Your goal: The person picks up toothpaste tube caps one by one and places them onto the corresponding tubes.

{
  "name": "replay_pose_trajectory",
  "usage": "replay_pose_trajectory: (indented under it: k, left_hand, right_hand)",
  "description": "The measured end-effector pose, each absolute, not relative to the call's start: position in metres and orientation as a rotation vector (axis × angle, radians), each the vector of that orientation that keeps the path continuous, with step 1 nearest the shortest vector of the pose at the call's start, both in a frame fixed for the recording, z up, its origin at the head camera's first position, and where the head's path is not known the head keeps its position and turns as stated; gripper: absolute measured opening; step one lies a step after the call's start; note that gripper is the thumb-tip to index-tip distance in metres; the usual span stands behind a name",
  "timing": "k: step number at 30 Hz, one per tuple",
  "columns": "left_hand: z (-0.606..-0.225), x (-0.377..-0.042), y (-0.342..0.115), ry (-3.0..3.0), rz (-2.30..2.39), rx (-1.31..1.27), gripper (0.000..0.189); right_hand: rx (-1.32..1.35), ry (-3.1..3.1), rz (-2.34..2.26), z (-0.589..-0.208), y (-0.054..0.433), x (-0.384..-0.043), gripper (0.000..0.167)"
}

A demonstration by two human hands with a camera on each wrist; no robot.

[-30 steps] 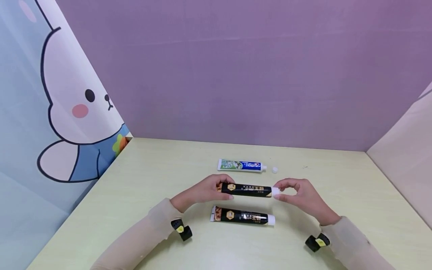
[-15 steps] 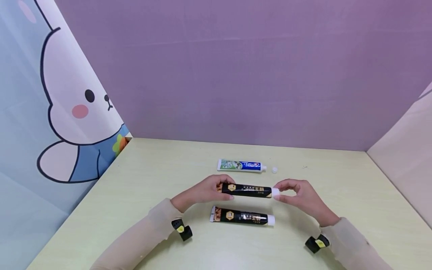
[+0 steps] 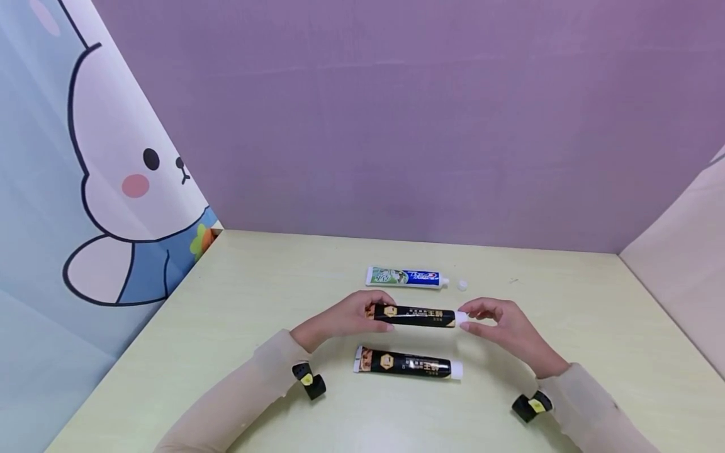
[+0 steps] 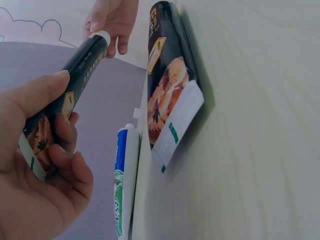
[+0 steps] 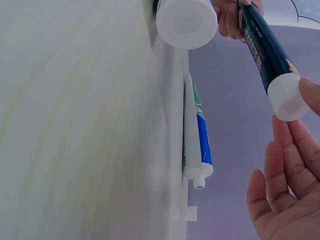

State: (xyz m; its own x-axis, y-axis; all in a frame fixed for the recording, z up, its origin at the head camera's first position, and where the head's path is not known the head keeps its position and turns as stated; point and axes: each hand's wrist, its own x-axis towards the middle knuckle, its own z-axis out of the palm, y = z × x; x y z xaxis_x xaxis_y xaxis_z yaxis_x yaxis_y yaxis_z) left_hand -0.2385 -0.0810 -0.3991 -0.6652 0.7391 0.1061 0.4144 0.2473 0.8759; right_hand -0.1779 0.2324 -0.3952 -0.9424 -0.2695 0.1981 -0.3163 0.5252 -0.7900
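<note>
A black toothpaste tube [image 3: 421, 316] is held above the table, lying nearly level from left to right. My left hand [image 3: 351, 316] grips its flat crimped end between thumb and fingers. At the other end, the white cap [image 5: 288, 97] sits on the tube, pinched by the thumb and fingertips of my right hand [image 3: 501, 324]. A second black toothpaste tube [image 3: 410, 363], also capped in white, lies on the table nearer to me. Farther back lies a green and blue toothpaste tube [image 3: 404, 277] with its nozzle bare. Beside that nozzle is a small loose white cap [image 3: 462, 285].
The pale wooden table [image 3: 283, 270] ends at a purple backdrop [image 3: 396, 138]. A cartoon-printed curtain [image 3: 130, 189] hangs on the left and a pale cloth [image 3: 691, 251] on the right. Each wrist wears a small black camera.
The held black toothpaste tube has shifted very slightly away from the nearer tube. Both hands keep the same hold, and the things on the table stay put.
</note>
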Motion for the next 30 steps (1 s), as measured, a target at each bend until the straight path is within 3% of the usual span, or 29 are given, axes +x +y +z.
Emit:
replay_pose_trajectory:
  k: [30]
  left_hand:
    - [-0.414,-0.248,-0.064,2.235,1.257,0.879,0.028]
  right_hand:
    - [0.368,-2.786,1.513,-0.399,0.251,-0.214,0.031]
